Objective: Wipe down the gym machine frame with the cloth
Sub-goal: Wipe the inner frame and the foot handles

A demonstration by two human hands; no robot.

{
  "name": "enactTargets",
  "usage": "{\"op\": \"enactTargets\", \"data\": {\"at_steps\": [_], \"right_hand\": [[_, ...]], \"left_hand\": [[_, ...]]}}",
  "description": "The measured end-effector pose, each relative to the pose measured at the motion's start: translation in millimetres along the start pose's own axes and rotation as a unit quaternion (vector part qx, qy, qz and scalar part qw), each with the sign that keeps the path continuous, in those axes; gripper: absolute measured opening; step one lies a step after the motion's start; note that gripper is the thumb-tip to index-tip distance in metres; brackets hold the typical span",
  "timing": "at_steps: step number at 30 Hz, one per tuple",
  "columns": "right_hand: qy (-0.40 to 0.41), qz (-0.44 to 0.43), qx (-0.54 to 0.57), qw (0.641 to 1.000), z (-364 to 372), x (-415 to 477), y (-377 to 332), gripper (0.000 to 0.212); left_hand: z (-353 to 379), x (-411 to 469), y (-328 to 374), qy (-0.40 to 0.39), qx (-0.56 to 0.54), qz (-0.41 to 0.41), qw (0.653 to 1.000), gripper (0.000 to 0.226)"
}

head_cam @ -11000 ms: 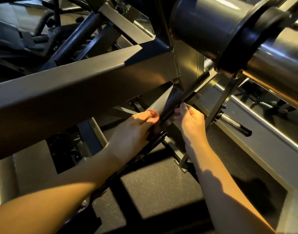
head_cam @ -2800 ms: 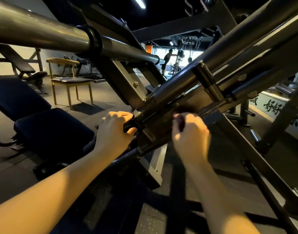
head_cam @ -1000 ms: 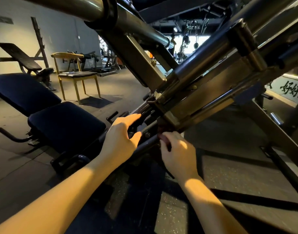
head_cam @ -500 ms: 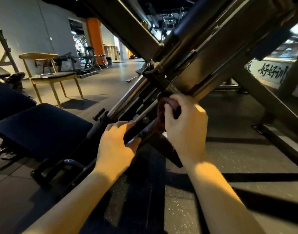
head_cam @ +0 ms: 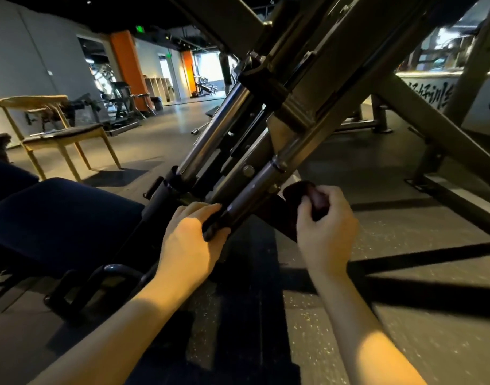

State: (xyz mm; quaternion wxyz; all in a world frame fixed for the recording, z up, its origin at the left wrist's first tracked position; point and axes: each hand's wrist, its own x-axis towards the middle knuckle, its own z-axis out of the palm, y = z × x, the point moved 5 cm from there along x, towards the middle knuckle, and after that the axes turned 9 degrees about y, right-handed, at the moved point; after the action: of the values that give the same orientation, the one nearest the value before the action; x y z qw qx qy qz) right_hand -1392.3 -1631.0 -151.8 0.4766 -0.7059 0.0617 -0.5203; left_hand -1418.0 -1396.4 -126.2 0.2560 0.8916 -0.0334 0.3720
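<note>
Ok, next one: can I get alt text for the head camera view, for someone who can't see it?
A person's right hand holds a bunched dark cloth beside a slanted bar of a gym machine frame, while the left hand grips the bar's lower end. A blue padded seat sits at left, a wooden chair behind it.

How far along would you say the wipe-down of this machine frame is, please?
Done: unclear; no wiped patch is visible. In hand: the right hand holds the cloth by the lower rail, which the left hand grips. Left: seemingly the upper beams.
</note>
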Motion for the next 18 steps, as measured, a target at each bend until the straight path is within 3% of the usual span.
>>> {"op": "enactTargets", "data": {"at_steps": [4, 8, 11, 14, 18], "right_hand": [[-0.055, 0.029, 0.018, 0.998, 20, -28, -16, 0.023], [-0.077, 0.041, -0.061, 0.994, 24, -50, 21, 0.02], [-0.066, 0.115, -0.14, 0.981, 8, -62, 71, 0.018], [-0.051, 0.193, -0.149, 0.968, 3, -68, 77, 0.017], [-0.052, 0.068, -0.056, 0.995, 21, -42, 18, 0.008]], "left_hand": [[8, 0, 4, 0.024, 0.021, 0.022, 0.999, 0.038], [17, 3, 0, 0.052, 0.035, -0.009, 0.998, 0.036], [22, 2, -1, 0.06, 0.023, -0.015, 0.998, 0.034], [22, 1, -3, 0.069, 0.021, -0.016, 0.997, 0.035], [24, -1, -2, 0.081, 0.008, -0.019, 0.996, 0.036]]}}
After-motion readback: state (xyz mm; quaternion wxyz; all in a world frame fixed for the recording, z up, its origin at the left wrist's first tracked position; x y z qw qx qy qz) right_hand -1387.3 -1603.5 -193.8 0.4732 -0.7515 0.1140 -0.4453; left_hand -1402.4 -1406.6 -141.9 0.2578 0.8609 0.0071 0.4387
